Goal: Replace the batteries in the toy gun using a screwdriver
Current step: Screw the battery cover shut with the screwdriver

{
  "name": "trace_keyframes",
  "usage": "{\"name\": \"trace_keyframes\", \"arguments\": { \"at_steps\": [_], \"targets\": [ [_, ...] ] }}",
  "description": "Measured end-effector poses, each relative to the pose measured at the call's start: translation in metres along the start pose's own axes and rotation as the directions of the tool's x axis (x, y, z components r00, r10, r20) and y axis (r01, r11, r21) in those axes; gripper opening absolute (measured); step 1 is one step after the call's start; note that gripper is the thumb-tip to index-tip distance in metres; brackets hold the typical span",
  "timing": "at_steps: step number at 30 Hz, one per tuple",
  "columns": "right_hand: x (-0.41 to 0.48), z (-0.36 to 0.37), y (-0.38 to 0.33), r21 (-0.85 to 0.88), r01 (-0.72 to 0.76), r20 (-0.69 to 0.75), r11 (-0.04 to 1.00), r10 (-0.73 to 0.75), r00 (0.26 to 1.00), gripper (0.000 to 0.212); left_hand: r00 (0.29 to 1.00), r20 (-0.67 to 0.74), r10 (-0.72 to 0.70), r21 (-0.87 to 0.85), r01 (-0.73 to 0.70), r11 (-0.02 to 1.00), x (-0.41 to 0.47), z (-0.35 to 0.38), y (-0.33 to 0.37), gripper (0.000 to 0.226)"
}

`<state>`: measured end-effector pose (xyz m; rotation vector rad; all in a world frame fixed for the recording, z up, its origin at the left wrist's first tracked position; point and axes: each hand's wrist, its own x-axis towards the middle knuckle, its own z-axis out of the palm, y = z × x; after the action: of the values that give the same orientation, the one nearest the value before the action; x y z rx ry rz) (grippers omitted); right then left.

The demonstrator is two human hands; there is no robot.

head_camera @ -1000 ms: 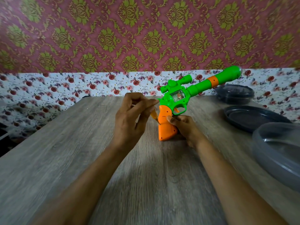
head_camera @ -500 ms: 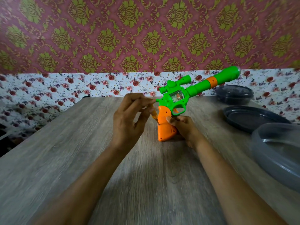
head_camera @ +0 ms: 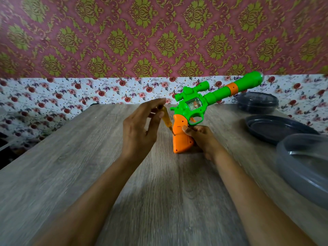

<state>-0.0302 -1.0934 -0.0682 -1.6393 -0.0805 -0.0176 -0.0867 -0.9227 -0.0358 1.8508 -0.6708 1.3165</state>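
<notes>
Here the right hand (head_camera: 202, 137) grips the orange handle of the toy gun (head_camera: 193, 110), standing on the tabletop (head_camera: 71, 166), while the left hand (head_camera: 140, 125) pinches a screwdriver (head_camera: 166, 120), tip against the handle.

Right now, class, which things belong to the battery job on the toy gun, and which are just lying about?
In the job: green and orange plastic toy gun, gripped by the right hand; amber screwdriver, pinched by the left hand.
Lying about: dark round lidded tub; dark round dish; translucent grey plastic container.
</notes>
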Motion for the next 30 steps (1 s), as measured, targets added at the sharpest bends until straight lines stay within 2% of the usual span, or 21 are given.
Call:
{"name": "trace_keyframes", "arguments": {
  "at_steps": [4, 10, 12, 14, 16, 19, 24, 30],
  "targets": [
    [-0.0011, 0.0004, -0.0016, 0.005, -0.004, 0.008, 1.000, 0.004, 1.000, 0.029, 0.999, 0.032, 0.030, 0.017, -0.030, 0.999, 0.0003, 0.0000, 0.0019, 0.035],
    [0.0000, 0.0011, -0.0013, 0.011, 0.000, 0.012, 1.000, 0.000, 1.000, 0.016, 1.000, 0.010, 0.026, -0.032, -0.026, 0.999, -0.0003, 0.0008, 0.0013, 0.019],
    [0.0011, 0.0004, 0.0006, 0.022, 0.004, 0.009, 1.000, -0.004, 1.000, 0.020, 1.000, -0.009, 0.014, -0.040, -0.014, 0.999, -0.0006, 0.0007, -0.0008, 0.016],
    [0.0010, 0.0000, 0.0017, 0.038, 0.019, 0.018, 0.999, -0.019, 1.000, 0.020, 1.000, -0.022, -0.021, -0.020, 0.021, 1.000, -0.0003, -0.0001, -0.0031, 0.020],
    [0.0001, -0.0002, 0.0020, 0.062, 0.024, 0.037, 0.998, -0.027, 0.999, 0.010, 0.999, -0.016, -0.051, 0.016, 0.052, 0.999, 0.0004, -0.0015, -0.0043, 0.027],
    [-0.0010, 0.0006, 0.0011, 0.059, 0.011, 0.046, 0.998, -0.014, 0.999, 0.009, 1.000, 0.017, -0.026, -0.018, 0.027, 0.999, -0.0005, -0.0004, -0.0036, 0.029],
    [-0.0018, 0.0015, -0.0003, 0.048, 0.036, 0.054, 0.998, -0.038, 0.998, 0.008, 0.999, 0.001, 0.034, -0.054, -0.033, 0.998, -0.0012, 0.0025, -0.0008, 0.021],
    [-0.0023, 0.0016, 0.0000, 0.012, 0.039, 0.068, 0.999, -0.040, 0.997, 0.010, 1.000, 0.024, 0.014, -0.014, -0.014, 1.000, -0.0011, 0.0013, -0.0010, 0.034]
  ]
}}
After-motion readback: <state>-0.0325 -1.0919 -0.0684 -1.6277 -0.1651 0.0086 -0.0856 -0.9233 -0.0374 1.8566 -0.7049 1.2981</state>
